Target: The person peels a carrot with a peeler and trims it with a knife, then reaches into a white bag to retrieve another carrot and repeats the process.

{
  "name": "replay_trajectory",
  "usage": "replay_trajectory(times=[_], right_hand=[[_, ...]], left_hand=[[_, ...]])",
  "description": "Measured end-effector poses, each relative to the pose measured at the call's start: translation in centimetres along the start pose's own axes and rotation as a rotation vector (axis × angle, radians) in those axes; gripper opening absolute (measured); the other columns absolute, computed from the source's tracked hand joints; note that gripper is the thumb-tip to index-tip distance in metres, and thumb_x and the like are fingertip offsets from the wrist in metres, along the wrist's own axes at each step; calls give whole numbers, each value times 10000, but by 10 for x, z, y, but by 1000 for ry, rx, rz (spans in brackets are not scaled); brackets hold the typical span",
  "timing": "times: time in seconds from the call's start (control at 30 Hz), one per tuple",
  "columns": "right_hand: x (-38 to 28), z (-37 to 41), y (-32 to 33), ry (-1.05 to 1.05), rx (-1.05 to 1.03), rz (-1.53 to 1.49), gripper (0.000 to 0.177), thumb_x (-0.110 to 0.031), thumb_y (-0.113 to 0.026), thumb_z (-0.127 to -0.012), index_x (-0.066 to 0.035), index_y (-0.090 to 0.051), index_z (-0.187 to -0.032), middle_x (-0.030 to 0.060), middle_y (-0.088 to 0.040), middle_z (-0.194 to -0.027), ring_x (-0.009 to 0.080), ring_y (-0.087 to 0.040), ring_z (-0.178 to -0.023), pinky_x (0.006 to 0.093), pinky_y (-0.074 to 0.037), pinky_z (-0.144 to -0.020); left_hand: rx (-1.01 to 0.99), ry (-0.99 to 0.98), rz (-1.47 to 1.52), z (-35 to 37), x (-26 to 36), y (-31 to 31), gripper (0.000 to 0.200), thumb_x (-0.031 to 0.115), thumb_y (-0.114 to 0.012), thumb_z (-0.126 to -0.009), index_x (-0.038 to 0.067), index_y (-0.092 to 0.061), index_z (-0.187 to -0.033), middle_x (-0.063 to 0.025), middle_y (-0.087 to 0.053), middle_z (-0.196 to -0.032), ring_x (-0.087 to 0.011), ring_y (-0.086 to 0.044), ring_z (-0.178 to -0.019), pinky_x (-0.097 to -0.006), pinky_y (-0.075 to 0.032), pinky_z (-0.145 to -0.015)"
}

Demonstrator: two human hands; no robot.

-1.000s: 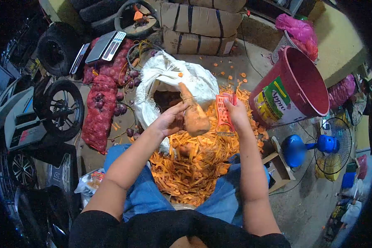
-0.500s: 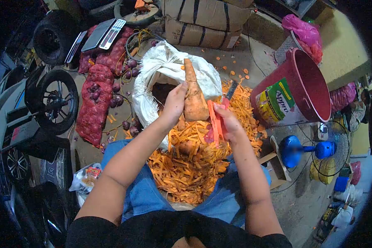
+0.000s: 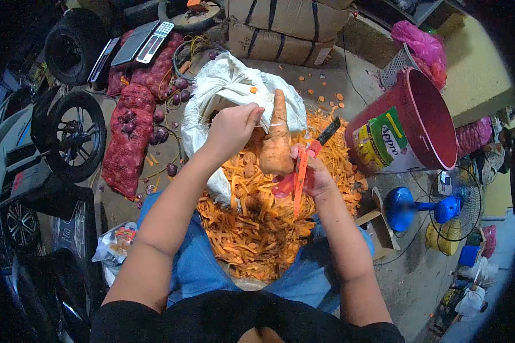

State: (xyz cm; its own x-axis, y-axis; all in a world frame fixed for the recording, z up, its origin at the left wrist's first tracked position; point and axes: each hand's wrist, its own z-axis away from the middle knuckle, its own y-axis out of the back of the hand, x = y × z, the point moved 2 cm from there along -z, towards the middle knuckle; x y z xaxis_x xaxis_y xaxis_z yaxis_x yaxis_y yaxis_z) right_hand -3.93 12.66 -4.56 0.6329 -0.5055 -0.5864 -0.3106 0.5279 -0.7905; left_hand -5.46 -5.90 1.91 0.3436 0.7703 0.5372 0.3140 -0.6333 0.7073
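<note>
The left hand (image 3: 234, 132) is curled closed just beside a thick, tapering orange carrot (image 3: 277, 146), though whether it grips anything I cannot tell. The carrot stands tip-up between the hands, above a heap of orange peelings (image 3: 257, 240), its lower side against the right hand (image 3: 316, 176), which holds a flat red-orange plastic tool (image 3: 301, 182).
</note>
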Motion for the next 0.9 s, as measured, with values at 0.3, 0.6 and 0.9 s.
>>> replay_trajectory(times=[0.3,0.6,0.9], right_hand=[[-23,3,6,105,0,125,278,-277,-594,-656,-84,-421,-755,88,-488,-818,296,-520,-830,458,-459,-671],[-26,8,19,133,-27,150,292,-286,-594,-658,-74,-422,-760,141,-497,-864,317,-506,-856,473,-447,-683],[-19,2,-6,54,16,328,245,-311,-541,-729,-88,-467,-798,-22,-441,-713,80,-440,-666,219,-358,-600]], left_hand=[[-132,331,583,-7,-21,17,275,249,-470,-795,-6,-525,-709,44,-438,-556,-67,-385,-540,-226,-346,-511],[5,109,-585,2,-46,7,362,411,-422,-760,97,-552,-887,-91,-489,-1016,-235,-434,-989,-441,-233,-871],[-386,86,261,5,9,-22,311,270,-445,-773,-19,-446,-656,-147,-465,-645,-242,-459,-573,-326,-359,-537]])
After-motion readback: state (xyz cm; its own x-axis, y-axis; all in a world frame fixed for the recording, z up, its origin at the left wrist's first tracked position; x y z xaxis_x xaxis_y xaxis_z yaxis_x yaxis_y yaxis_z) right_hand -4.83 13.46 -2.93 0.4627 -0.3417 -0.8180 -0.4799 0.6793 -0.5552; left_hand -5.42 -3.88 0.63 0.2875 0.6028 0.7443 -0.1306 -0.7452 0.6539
